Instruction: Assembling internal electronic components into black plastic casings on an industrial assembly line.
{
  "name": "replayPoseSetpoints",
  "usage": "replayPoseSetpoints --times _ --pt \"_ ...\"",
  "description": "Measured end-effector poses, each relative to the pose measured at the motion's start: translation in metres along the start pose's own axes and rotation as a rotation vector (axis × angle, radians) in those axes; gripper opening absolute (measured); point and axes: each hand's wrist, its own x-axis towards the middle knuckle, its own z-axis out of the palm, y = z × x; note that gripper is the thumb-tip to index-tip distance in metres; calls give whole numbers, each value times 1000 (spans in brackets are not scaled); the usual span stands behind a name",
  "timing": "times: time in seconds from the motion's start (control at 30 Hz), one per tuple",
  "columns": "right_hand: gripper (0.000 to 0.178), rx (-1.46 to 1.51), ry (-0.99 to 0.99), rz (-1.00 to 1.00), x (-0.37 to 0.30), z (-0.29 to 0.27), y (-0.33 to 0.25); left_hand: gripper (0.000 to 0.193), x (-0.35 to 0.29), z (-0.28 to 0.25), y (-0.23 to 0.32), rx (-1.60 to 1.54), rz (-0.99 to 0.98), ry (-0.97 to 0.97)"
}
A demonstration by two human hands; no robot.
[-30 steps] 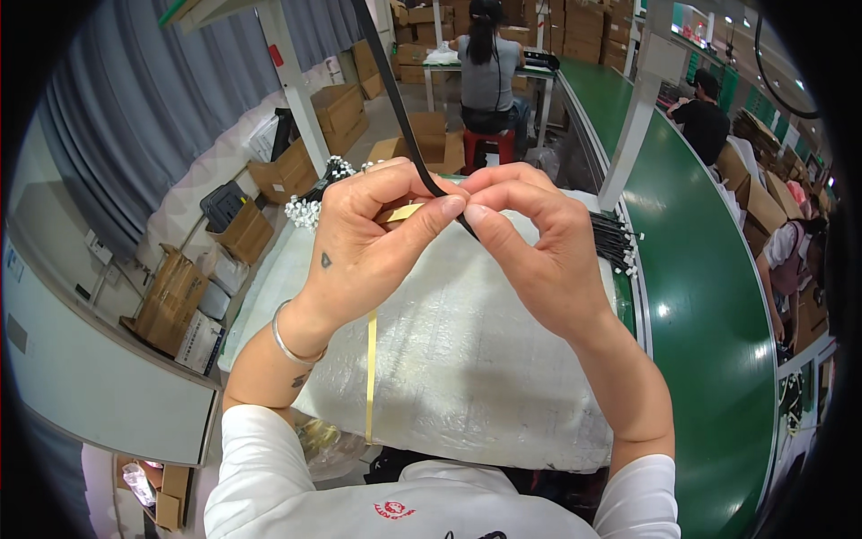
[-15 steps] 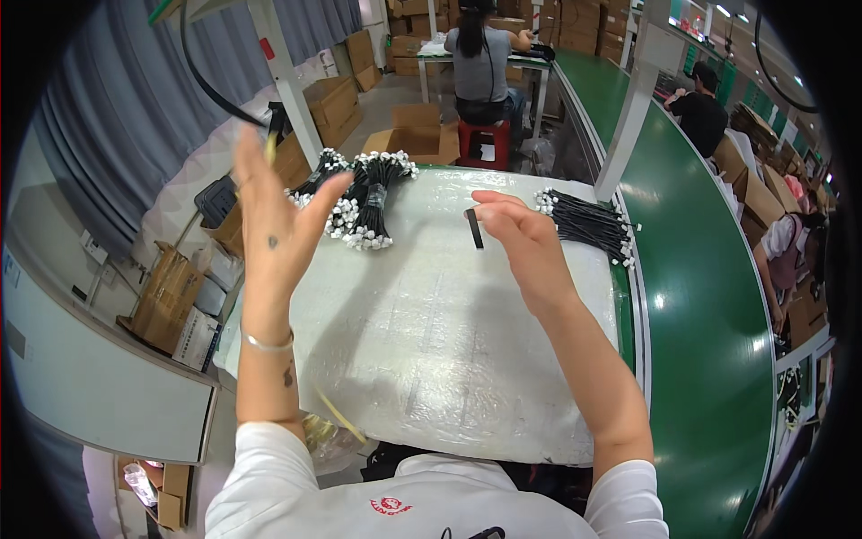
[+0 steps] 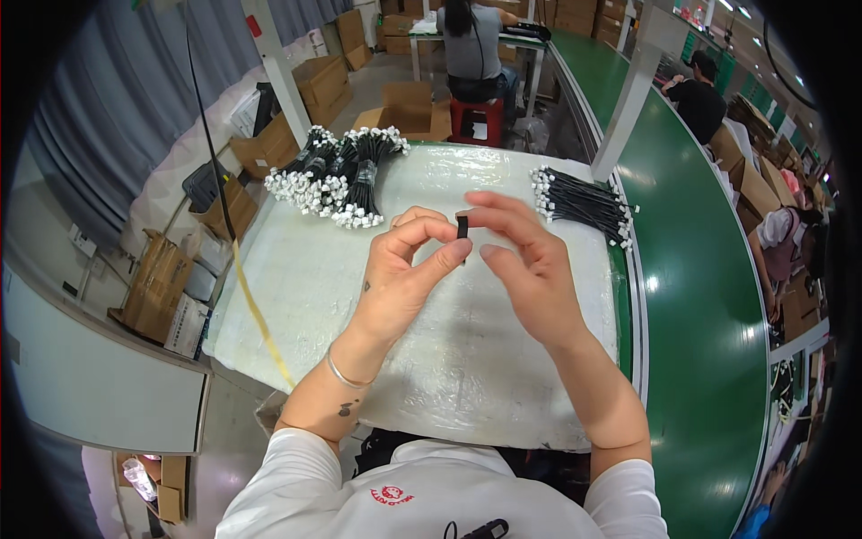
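Note:
Over the middle of the wrapped work surface, my left hand (image 3: 400, 269) pinches a short black strip (image 3: 462, 228) between thumb and index finger. My right hand (image 3: 530, 265) faces it from the right, thumb and fingers apart. Its index fingertip is at or very near the strip's upper end; whether it touches, I cannot tell. Bundles of black cables with white connectors (image 3: 364, 184) lie beyond my left hand. Another such black cable bundle (image 3: 588, 207) lies beyond my right hand.
A long strip, black above and yellow below (image 3: 260, 328), hangs past the left edge of the work surface (image 3: 485, 386). A green conveyor belt (image 3: 696, 359) runs along the right. White posts (image 3: 620, 126) rise nearby. A seated person (image 3: 471, 49) works ahead.
My left hand has come down from the upper left to the middle and now pinches the black strip, which my right hand held before. My right hand's fingers have spread. The long strip has swung.

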Motion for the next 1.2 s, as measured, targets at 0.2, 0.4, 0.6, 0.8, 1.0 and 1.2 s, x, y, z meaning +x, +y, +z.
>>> replayPoseSetpoints --times 0.2,0.4,0.6,0.8,1.0,1.2 --pt "24 -880 201 -430 11 -23 -2 11 -9 -11 12 519 218 -87" --pt "18 -599 -183 -357 10 -21 -18 13 -10 -9 13 774 372 -76" --pt "16 -825 -71 -492 -3 -23 -33 13 -5 -12 -11 650 155 -117" --pt "38 -514 365 -430 9 -31 -23 30 8 5 -58 52 -294 -300" --pt "55 -340 544 -382 42 -20 11 57 20 107 -57 -445 -99 -336" --pt "60 -496 1008 -467 38 -69 -27 53 31 147 -53 -290 261 -547"
